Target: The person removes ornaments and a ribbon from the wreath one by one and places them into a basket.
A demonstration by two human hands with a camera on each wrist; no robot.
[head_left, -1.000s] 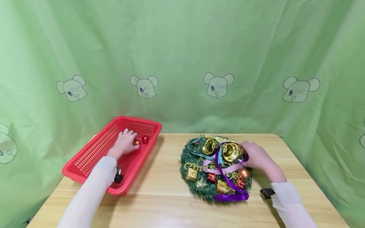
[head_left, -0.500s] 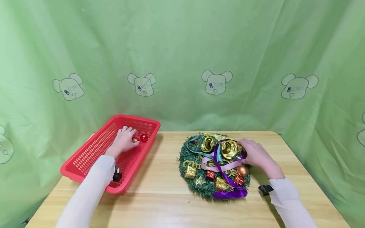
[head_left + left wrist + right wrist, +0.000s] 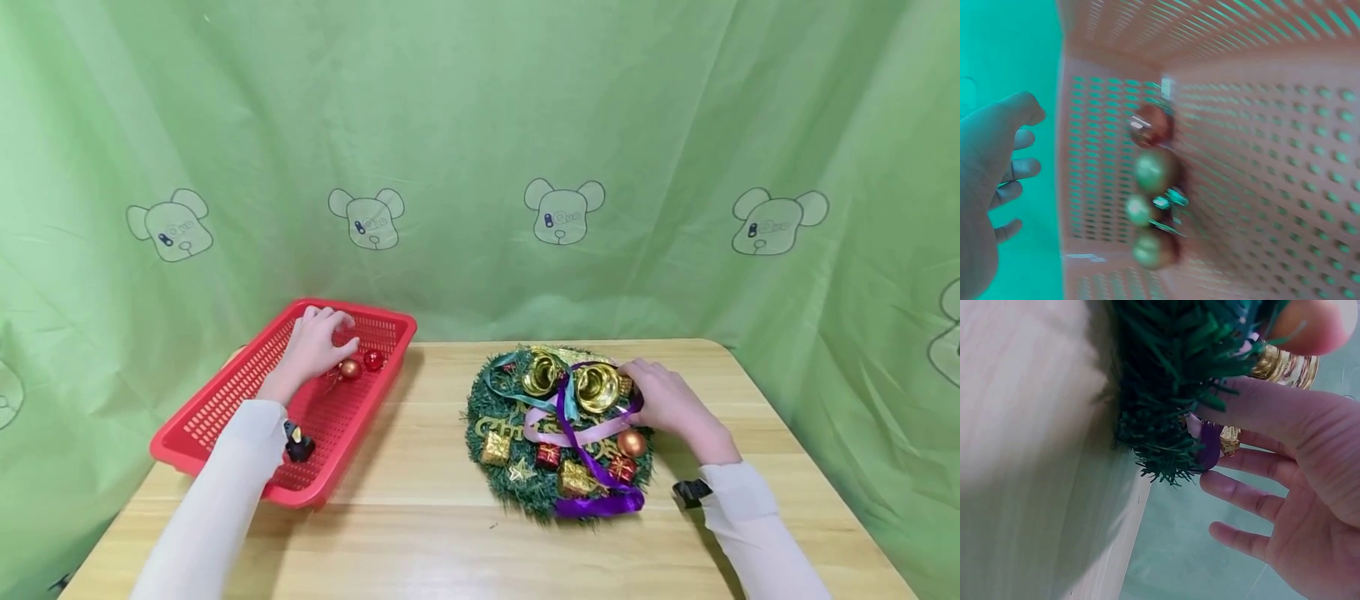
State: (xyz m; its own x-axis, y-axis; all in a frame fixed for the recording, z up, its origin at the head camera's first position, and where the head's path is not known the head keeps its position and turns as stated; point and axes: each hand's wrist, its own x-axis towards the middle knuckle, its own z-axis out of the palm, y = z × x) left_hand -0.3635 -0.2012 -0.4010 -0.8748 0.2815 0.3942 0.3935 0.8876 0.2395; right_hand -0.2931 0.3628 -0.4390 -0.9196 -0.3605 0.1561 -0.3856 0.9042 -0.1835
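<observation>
Your left hand [image 3: 307, 346] hangs with fingers parted over the slotted red plastic basket [image 3: 360, 433] of glossy round baubles [image 3: 350, 369], while your right hand [image 3: 667, 406], fingers loosely spread, touches the bristly, round green wreath [image 3: 523, 446] lying on the wood-grained counter [image 3: 442, 542].

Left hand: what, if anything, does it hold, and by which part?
Nothing. The left hand is empty, its fingers clear of the balls in the basket.

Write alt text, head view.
A person's left hand hovers over a rectangular red plastic basket holding shiny red and copper balls; the right hand touches a round green tinsel wreath with gold bells, on a pale wooden table.
</observation>
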